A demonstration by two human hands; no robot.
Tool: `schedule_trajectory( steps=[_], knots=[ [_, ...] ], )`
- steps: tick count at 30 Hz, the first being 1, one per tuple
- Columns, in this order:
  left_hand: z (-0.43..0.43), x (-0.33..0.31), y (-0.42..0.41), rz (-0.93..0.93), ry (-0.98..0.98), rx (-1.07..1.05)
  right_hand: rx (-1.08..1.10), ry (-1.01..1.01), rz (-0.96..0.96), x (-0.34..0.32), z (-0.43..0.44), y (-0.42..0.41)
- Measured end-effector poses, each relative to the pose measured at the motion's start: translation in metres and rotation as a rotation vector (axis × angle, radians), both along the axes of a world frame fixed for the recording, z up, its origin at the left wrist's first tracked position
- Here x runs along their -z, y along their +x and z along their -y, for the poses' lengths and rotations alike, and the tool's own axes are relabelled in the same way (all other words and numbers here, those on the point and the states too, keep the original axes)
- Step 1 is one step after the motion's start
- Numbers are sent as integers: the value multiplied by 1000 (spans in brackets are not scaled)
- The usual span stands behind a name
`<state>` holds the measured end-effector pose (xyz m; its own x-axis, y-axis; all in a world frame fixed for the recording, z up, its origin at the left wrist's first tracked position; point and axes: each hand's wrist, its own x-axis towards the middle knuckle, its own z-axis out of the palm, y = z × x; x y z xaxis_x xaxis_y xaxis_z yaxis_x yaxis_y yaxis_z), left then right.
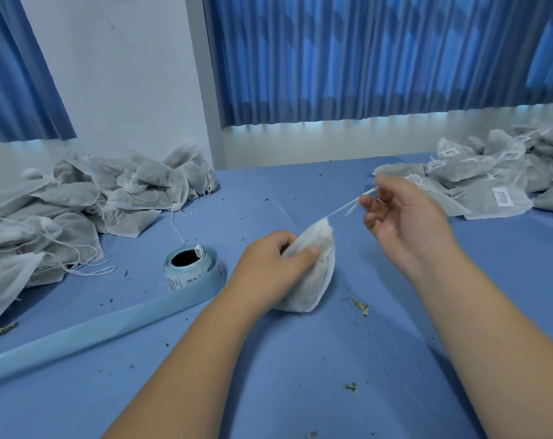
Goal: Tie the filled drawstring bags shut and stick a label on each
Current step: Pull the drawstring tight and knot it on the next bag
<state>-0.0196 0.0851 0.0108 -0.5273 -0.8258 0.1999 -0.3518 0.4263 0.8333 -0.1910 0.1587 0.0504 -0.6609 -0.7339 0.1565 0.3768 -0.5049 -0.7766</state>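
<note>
Left hand (268,264) grips bag (316,280), right hand (405,220) drawstring (344,207); label roll (189,267) beside.

Both hands forward, forearms bare
Left hand (275,267) curled, gripping bag (319,280) — right hand (405,217) raised, pinching drawstring (344,207).

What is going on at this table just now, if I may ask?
A person is closing a filled white mesh drawstring bag at the blue table. The left-hand grip holds the bag's body; the right-hand grip pinches its white drawstring, pulled taut. Unlabelled bags lie heaped at left, labelled ones at right, a pale blue label roll nearby.
</note>
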Motion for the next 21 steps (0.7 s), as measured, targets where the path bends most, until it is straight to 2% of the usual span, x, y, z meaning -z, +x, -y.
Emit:
schedule_trajectory(
  steps=[3, 8, 11, 16, 21],
  knots=[
    [4, 1, -1, -51, 5, -95, -96, -18, -213, -2, -3, 13],
    [6, 1, -5, -143, 78, -216, -130, 182, -894, 9, 1, 41],
    [8, 1, -6, -229, 196, -217, -90, 337, -1225, 17, 2, 47],
    [10, 2, -5, -247, 166, -244, -15, 385, -1319, 18, 2, 44],
    [10, 2, -4, -356, 154, -260, 1, 377, -1366, 18, 3, 46]
  ],
)
